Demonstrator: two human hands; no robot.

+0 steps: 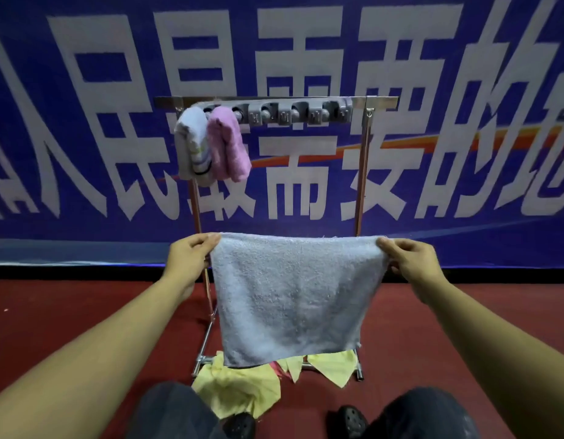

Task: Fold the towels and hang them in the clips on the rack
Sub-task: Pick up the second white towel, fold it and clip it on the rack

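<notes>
A pale blue towel [293,296] hangs spread out in front of me, held by its two top corners. My left hand [192,253] pinches the left corner and my right hand [407,258] pinches the right corner. Behind it stands a metal rack [364,172] with a grey clip bar [293,114] across its top. A folded white striped towel [192,144] and a folded pink towel [228,144] hang from the two leftmost clips. The clips further right hold nothing.
Yellow cloths [239,388] lie crumpled on the red carpet [68,312] around the rack's base. A blue banner [464,122] with large white characters covers the wall behind. My knees and black shoes [347,418] show at the bottom.
</notes>
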